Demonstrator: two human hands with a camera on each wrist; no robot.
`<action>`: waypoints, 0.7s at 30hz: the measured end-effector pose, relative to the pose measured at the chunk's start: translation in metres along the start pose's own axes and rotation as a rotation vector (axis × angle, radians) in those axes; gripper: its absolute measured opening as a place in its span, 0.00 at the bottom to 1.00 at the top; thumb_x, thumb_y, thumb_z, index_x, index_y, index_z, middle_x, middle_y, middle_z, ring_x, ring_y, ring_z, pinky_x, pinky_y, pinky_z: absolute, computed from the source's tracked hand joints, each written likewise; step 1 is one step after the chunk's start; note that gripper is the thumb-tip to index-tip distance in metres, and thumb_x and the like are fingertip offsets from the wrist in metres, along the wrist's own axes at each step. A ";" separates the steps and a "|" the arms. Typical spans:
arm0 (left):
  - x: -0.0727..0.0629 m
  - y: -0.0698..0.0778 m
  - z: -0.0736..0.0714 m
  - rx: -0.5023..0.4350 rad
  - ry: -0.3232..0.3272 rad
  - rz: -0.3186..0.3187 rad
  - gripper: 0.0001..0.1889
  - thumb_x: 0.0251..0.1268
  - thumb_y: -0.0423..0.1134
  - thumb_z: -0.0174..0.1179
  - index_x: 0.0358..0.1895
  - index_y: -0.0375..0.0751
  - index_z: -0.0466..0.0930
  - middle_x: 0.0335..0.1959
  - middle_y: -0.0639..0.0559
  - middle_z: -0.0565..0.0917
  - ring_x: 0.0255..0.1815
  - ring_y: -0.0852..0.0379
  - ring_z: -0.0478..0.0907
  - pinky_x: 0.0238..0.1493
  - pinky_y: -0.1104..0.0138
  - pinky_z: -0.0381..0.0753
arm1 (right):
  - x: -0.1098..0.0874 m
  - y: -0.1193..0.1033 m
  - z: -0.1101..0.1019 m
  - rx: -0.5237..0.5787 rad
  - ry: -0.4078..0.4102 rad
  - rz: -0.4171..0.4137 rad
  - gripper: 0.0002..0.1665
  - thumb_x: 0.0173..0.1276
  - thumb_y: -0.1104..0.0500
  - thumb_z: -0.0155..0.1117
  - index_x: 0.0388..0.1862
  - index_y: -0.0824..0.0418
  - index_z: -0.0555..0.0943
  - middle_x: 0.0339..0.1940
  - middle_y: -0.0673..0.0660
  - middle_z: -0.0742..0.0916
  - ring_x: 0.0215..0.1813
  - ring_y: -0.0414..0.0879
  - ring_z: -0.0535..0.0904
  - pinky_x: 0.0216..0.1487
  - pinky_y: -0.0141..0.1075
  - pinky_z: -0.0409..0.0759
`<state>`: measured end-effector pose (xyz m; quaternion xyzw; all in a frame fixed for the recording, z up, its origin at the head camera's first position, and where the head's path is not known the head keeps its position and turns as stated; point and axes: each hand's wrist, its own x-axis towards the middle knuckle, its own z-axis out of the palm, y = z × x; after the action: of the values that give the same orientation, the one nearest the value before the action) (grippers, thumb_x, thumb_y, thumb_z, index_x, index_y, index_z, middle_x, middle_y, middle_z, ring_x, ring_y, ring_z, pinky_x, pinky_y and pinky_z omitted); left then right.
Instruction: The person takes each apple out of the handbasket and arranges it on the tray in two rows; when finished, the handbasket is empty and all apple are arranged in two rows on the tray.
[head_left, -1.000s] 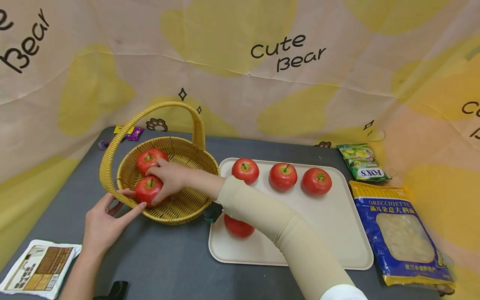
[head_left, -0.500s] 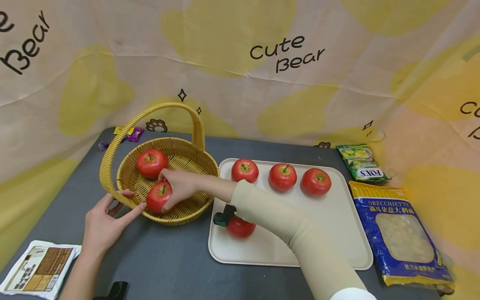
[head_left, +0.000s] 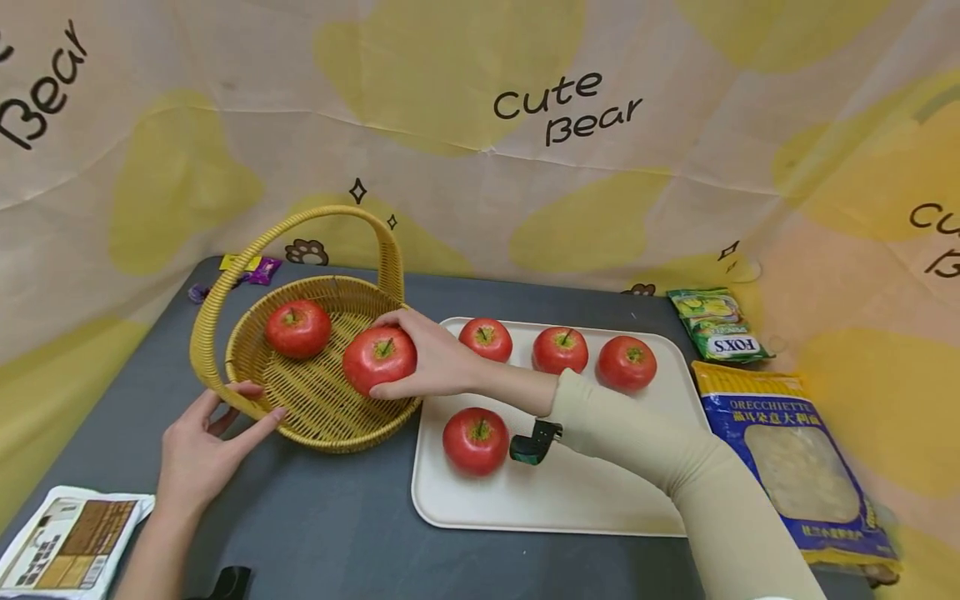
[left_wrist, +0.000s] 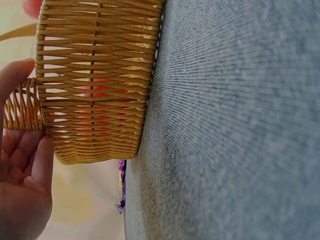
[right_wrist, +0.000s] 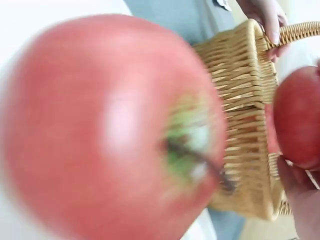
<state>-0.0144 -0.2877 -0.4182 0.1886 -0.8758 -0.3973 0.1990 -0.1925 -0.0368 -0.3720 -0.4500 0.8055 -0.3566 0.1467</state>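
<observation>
My right hand (head_left: 435, 358) grips a red apple (head_left: 378, 361) by its sides, over the right part of a yellow wicker basket (head_left: 311, 410). A second apple (head_left: 297, 329) sits inside the basket, toward the back left. At the foot of the basket's arched handle, my left hand (head_left: 198, 450) holds on with thumb and fingers; the left wrist view shows its fingers (left_wrist: 42, 162) around the wicker there. In the right wrist view the held apple (right_wrist: 300, 117) appears above the basket's rim, while a blurred apple (right_wrist: 115, 130) on the tray fills the left side.
A white tray (head_left: 585, 492) right of the basket bears several apples: one at front left (head_left: 476, 442), the others along the back. Farther right lie a blue pasta bag (head_left: 798, 467) and a green packet (head_left: 716, 325). A white-brown packet (head_left: 75, 542) lies front left.
My right hand has lifted the apple from beside the other one in the basket and carried it right, toward the basket's right rim. The left hand keeps its hold.
</observation>
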 end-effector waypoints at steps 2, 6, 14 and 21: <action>0.000 0.001 0.001 -0.004 -0.005 -0.001 0.25 0.51 0.48 0.76 0.51 0.45 0.79 0.44 0.67 0.78 0.47 0.81 0.68 0.44 0.89 0.68 | -0.016 0.003 -0.007 0.061 0.051 0.032 0.45 0.52 0.42 0.75 0.65 0.48 0.65 0.57 0.46 0.75 0.56 0.38 0.71 0.48 0.32 0.80; 0.000 0.000 0.002 -0.016 -0.009 -0.006 0.25 0.50 0.48 0.76 0.51 0.45 0.79 0.44 0.68 0.79 0.47 0.81 0.68 0.44 0.90 0.68 | -0.052 0.013 -0.018 0.200 0.136 0.118 0.42 0.54 0.45 0.75 0.65 0.47 0.65 0.58 0.46 0.76 0.57 0.41 0.73 0.49 0.36 0.82; 0.000 -0.003 0.001 -0.034 -0.004 -0.032 0.25 0.50 0.46 0.76 0.52 0.45 0.79 0.43 0.72 0.78 0.48 0.80 0.69 0.45 0.90 0.69 | -0.126 0.042 -0.038 0.310 0.229 0.300 0.41 0.55 0.52 0.76 0.66 0.51 0.66 0.60 0.52 0.76 0.60 0.50 0.74 0.51 0.43 0.83; 0.001 -0.003 0.003 -0.029 0.006 -0.046 0.25 0.50 0.45 0.76 0.51 0.45 0.79 0.41 0.74 0.78 0.47 0.81 0.69 0.44 0.90 0.68 | -0.183 0.070 -0.039 0.301 0.256 0.391 0.41 0.55 0.52 0.76 0.65 0.52 0.67 0.61 0.54 0.75 0.62 0.53 0.71 0.53 0.45 0.82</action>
<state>-0.0161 -0.2883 -0.4223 0.2070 -0.8648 -0.4137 0.1953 -0.1567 0.1563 -0.4095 -0.2105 0.8269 -0.4913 0.1748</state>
